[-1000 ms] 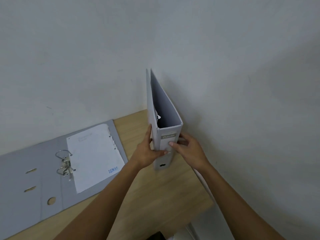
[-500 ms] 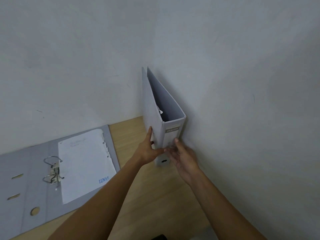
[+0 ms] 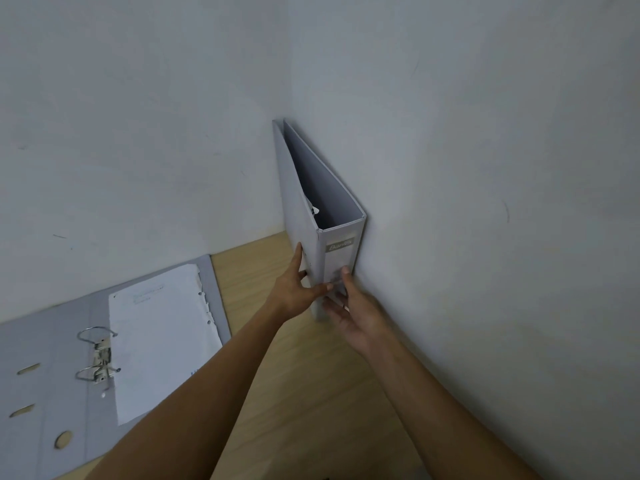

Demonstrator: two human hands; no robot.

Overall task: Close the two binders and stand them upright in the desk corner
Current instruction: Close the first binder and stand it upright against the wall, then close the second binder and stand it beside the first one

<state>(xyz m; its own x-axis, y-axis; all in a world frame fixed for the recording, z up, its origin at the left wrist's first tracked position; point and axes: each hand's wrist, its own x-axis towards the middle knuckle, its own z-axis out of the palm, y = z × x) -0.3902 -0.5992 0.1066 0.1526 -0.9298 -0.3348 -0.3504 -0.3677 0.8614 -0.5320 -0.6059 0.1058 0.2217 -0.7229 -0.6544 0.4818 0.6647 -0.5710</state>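
Observation:
A closed grey binder [image 3: 341, 230] stands upright in the desk corner, its right cover against the right wall and its labelled spine facing me. My left hand [image 3: 298, 292] grips its left cover and lower spine, thumb across the spine. My right hand [image 3: 356, 313] rests with fingers spread on the lower spine, not clasping it. A second grey binder [image 3: 59, 344] lies open and flat at the left, metal rings up, with a white punched sheet [image 3: 162, 341] on its right half.
The wooden desk [image 3: 311, 393] is bounded by a pale back wall [image 3: 138, 133] and a pale right wall [image 3: 485, 202] that meet at the corner. Bare wood lies between the two binders.
The upright binder has moved back and right into the corner, now against the right wall. My right hand has loosened from gripping the spine to resting on it with spread fingers.

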